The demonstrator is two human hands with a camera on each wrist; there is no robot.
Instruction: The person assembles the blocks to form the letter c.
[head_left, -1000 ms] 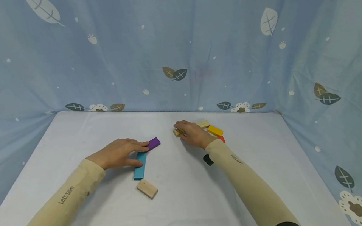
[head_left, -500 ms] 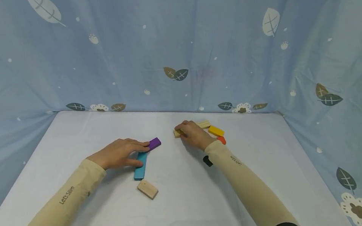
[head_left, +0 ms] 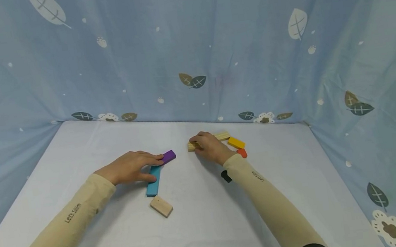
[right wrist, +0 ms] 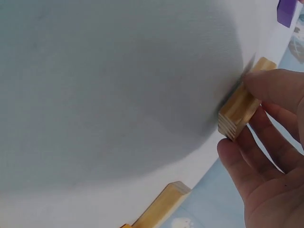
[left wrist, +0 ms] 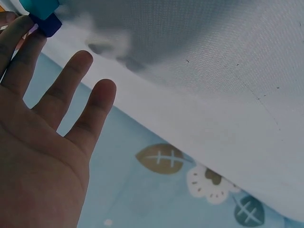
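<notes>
My left hand (head_left: 129, 169) lies over two blocks, fingers extended. Its fingertips touch the purple block (head_left: 169, 156), and the thumb rests at the blue block (head_left: 154, 183). In the left wrist view, the ring and little fingers stretch out free of both blocks. Farther right, my right hand (head_left: 211, 146) pinches a plain wooden block (right wrist: 241, 105) between thumb and fingers, low at the table. The head view shows only that block's left end past the fingers. Right of this hand lies a second long wooden block (head_left: 223, 136), partly hidden by it.
A yellow block (head_left: 236, 142) and a red block (head_left: 242, 152) lie right of the right hand. Nearer me sits a short pale wooden block (head_left: 161, 206). Something small and black (head_left: 226, 176) shows beside the right sleeve. Patterned blue cloth (head_left: 158, 53) borders the white table (head_left: 198, 240).
My right hand has shifted slightly left with the wooden block, and more of the red block shows behind the sleeve. The left hand stays on its blocks.
</notes>
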